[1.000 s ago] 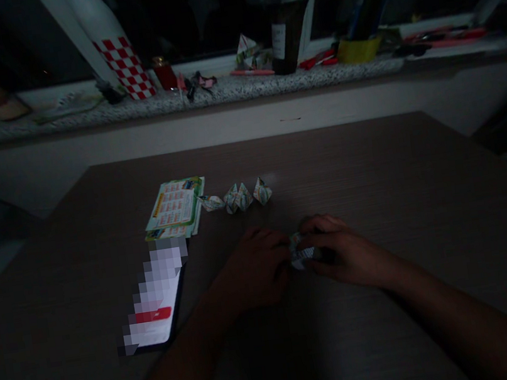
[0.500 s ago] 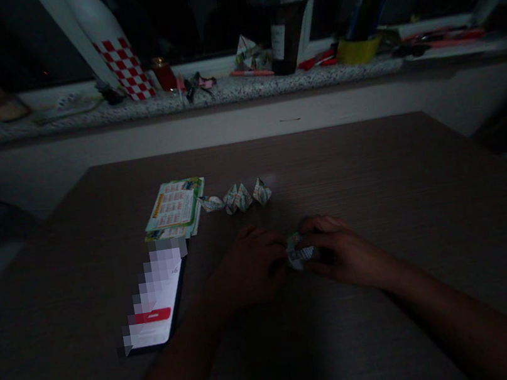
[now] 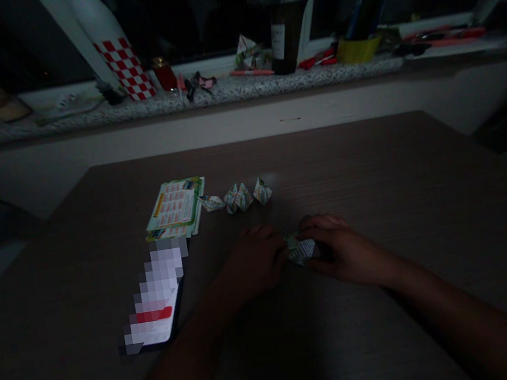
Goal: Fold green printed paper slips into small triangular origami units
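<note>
Pinching one printed paper piece (image 3: 302,250) by its right end, the right hand (image 3: 351,251) faces the left hand (image 3: 255,259), whose fingers meet the left end; whether they grip, I cannot tell. Four origami pieces (image 3: 262,192) sit beyond the hands in a row, the middle two touching. Left of them lie one stack of calendar cards (image 3: 173,207) and one smartphone (image 3: 156,336). Open tabletop (image 3: 373,162) runs rightward and up to the far edge.

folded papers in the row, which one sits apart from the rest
The rightmost folded paper: a clear gap separates it from its neighbour; the other three sit bunched together.
</note>
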A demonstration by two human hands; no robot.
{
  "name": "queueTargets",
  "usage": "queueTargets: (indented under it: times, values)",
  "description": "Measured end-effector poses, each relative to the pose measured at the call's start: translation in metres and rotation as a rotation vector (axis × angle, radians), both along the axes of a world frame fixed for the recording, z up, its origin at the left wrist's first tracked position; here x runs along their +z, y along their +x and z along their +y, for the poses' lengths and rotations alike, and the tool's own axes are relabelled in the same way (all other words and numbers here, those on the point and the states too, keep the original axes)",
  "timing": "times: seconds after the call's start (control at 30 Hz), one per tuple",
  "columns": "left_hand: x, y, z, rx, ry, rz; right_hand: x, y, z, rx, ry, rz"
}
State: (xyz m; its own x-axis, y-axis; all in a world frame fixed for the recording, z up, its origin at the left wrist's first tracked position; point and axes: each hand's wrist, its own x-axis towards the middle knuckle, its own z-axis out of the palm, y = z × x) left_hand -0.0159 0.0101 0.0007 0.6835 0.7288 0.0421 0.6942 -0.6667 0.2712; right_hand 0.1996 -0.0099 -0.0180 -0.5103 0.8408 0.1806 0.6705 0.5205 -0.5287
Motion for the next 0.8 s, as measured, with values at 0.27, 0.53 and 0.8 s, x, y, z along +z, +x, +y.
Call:
queueTargets:
  times: [0.27, 0.53, 0.8]
  values:
    - [-0.001, 0.015, -0.001, 0.052, 0.086, 0.109, 0.001, 0.0, 0.002, 0.014, -0.005, 0.019]
    - [0.001, 0.022, -0.005, 0.093, 0.101, 0.155, 0.0, -0.004, 0.001, -0.036, 0.015, -0.003]
    - [0.0, 0.023, -0.006, 0.111, 0.115, 0.17, -0.002, -0.004, 0.002, -0.051, -0.002, -0.008]
